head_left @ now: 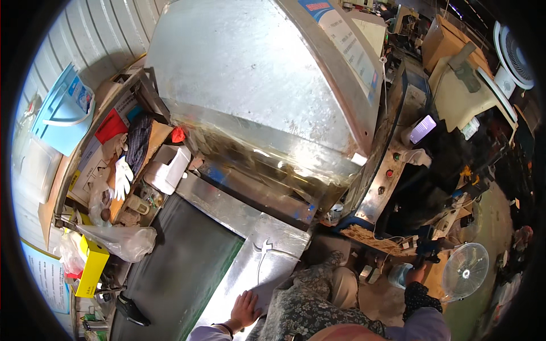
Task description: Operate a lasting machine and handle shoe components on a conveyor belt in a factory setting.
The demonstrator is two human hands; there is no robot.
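Observation:
My left hand point(245, 310) lies on the shiny metal ledge point(273, 232) beside the dark conveyor belt point(187, 250), fingers spread and holding nothing. A white cord or strip point(263, 258) lies on the ledge just beyond it. Out to the right, my right hand point(416, 275) reaches to the black mount point(427, 249) beside a small round fan point(465, 273). Its fingers are too dark and small to tell whether they grip the mount. A bluish-white container point(401, 275) is next to this hand. On the belt's near left side sits a black shoe point(132, 310).
A large metal hood point(244, 68) stands over the belt's far end. To its right is a control panel with buttons point(389, 174). The left shelf holds white gloves point(122, 177), a yellow box point(91, 267), plastic bags point(128, 241) and a blue bucket point(63, 111).

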